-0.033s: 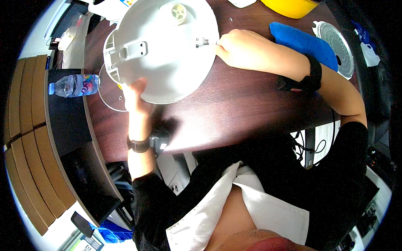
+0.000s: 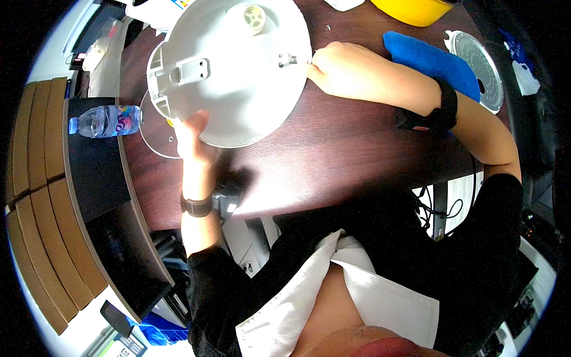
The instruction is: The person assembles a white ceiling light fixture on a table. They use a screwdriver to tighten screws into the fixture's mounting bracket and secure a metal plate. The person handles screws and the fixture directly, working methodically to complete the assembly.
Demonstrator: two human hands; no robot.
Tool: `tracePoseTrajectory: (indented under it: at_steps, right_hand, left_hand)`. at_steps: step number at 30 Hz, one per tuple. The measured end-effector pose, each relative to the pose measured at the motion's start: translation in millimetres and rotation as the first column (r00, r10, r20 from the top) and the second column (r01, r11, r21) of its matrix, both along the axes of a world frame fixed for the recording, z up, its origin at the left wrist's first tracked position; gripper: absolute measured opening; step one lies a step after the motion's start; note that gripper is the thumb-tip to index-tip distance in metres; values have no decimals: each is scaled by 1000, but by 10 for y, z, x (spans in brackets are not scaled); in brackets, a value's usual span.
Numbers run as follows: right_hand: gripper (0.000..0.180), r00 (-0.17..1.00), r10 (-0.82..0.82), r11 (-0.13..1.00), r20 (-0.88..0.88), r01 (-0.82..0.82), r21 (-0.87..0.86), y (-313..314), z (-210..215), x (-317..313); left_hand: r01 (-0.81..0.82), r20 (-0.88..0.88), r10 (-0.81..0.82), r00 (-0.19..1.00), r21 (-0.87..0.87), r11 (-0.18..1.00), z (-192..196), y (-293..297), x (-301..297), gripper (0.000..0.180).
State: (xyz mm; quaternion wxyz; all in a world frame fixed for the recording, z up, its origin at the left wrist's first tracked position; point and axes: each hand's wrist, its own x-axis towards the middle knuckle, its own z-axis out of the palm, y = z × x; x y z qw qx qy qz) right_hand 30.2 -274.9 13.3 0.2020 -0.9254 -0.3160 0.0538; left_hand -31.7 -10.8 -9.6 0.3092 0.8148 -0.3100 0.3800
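A large white round plastic lid (image 2: 238,101), its inner side facing up, is tilted over the table. It has a hinge piece along its left rim, a round pale valve (image 2: 254,19) near the top and a small metal latch (image 2: 288,59) at its right rim. My left hand (image 2: 195,134) grips the lid's lower left edge, thumb on top and the other fingers hidden beneath. At the right rim, beside the latch, my right hand (image 2: 333,68) is closed with its fingertips together. Whatever is pinched there is hidden.
A clear glass lid (image 2: 156,140) lies partly under the white lid. A water bottle (image 2: 101,122) lies at the left. To the right are a blue cloth (image 2: 428,56), a grey perforated disc (image 2: 485,65) and a yellow bowl (image 2: 413,11). A small screw (image 2: 328,27) lies on the dark table (image 2: 333,149).
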Motion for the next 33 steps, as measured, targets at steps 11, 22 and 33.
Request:
tracePoseTrajectory:
  at_steps: [11,22,33]
  right_hand:
    - [39,973,-19,1000,-232,20,2,-15,-30,107]
    - [46,658,-68,993,-750,121,15,-6,8,219]
    - [44,321,85,969,-943,196,154,-59,-103,213]
  left_hand:
    - [36,-359,-285,889,-564,825,-20,26,-19,13]
    - [33,-45,-37,998,-86,996,-159,166,-85,25]
    - [15,-70,-21,997,-89,996,-15,72,-50,31]
